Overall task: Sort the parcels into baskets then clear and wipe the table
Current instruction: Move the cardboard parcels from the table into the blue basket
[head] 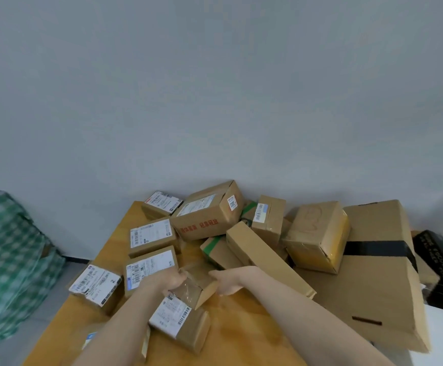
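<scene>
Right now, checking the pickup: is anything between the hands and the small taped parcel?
Nothing visible. The left hand and right hand hold the small taped parcel from both sides. No basket is in view.

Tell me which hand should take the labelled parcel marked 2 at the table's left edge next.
Left, probably. The left hand lies nearer the parcel marked 2, on its side of the table. The right hand would have to cross the small taped box that both hands hold.
</scene>
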The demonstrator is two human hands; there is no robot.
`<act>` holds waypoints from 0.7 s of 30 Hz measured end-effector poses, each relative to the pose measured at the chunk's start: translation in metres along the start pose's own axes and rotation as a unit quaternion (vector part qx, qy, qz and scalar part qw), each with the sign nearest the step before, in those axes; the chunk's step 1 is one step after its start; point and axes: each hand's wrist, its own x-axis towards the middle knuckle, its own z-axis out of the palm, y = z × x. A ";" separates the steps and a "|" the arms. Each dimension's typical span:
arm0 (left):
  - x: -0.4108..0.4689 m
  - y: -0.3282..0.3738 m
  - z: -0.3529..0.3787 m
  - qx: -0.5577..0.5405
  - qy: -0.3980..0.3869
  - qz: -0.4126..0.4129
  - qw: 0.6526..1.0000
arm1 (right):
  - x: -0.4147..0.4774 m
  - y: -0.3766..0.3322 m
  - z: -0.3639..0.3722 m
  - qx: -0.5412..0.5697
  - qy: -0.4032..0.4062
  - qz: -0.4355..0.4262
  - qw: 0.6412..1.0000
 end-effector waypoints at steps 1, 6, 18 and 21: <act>0.006 0.001 0.002 -0.026 -0.005 -0.017 1.000 | 0.006 0.001 -0.002 0.002 -0.006 -0.001 1.000; 0.014 0.009 0.013 -0.196 -0.010 -0.060 0.979 | 0.014 0.002 0.000 0.035 -0.025 -0.023 0.999; -0.030 0.003 -0.007 -0.229 -0.014 0.052 0.972 | -0.022 -0.025 0.008 0.350 0.110 -0.055 0.928; -0.047 -0.002 0.001 -0.249 0.052 0.106 0.961 | -0.035 -0.036 0.013 0.520 0.163 -0.044 0.838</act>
